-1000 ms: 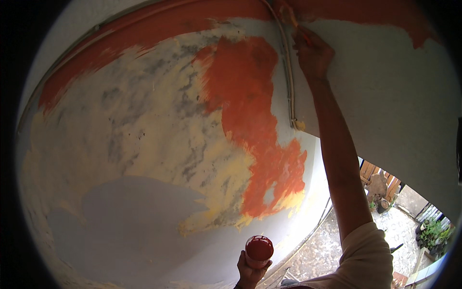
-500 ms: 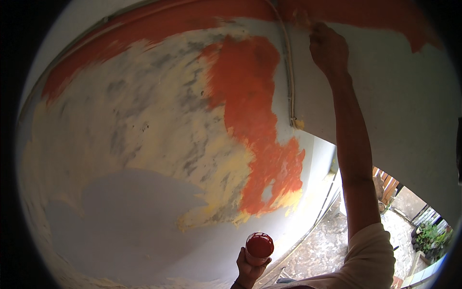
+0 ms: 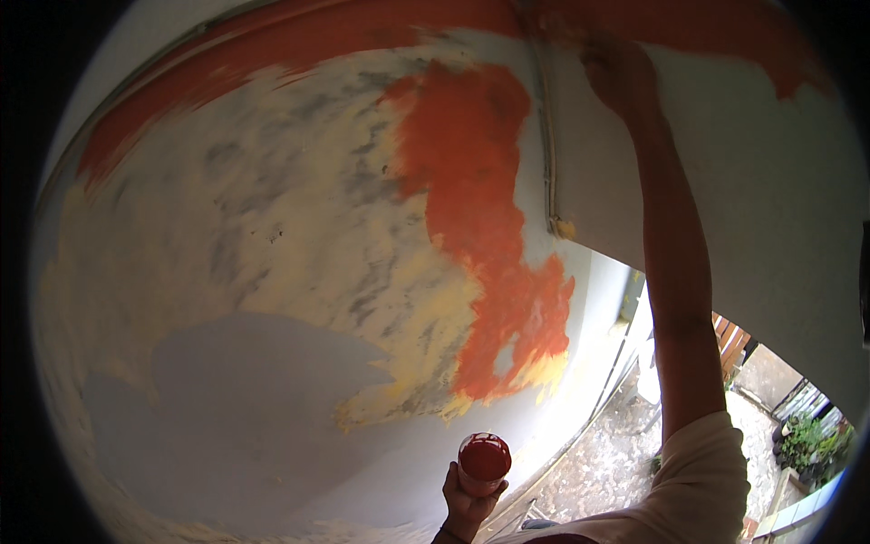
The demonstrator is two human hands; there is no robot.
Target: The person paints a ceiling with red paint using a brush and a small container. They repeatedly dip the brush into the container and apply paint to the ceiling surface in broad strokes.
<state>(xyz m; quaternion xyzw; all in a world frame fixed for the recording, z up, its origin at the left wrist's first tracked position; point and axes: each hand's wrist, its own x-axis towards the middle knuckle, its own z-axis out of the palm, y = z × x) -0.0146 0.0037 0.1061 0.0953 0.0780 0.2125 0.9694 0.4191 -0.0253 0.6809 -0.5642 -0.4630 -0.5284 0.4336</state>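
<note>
My left hand wraps round a small clear cup of red paint at the bottom middle. Red smears mark the inside of its rim. High on the right, my raised right hand is closed, its fingers against the red-orange painted band along the top of the wall. A blurred brownish shape lies by the fingertips; its kind is too dim and smeared to tell. Left of that hand, a red-orange patch runs down the curved wall over pale yellow and grey smears.
A thin pipe or cable runs down the wall beside my right hand, ending at a yellowish blob. Past the wall's lower edge, paved ground lies in bright light. Green plants and wooden slats stand at the lower right.
My right hand stays high at the painted band while its forearm has shifted slightly right. The paint cup has moved a little up and left in view, still in my left hand.
</note>
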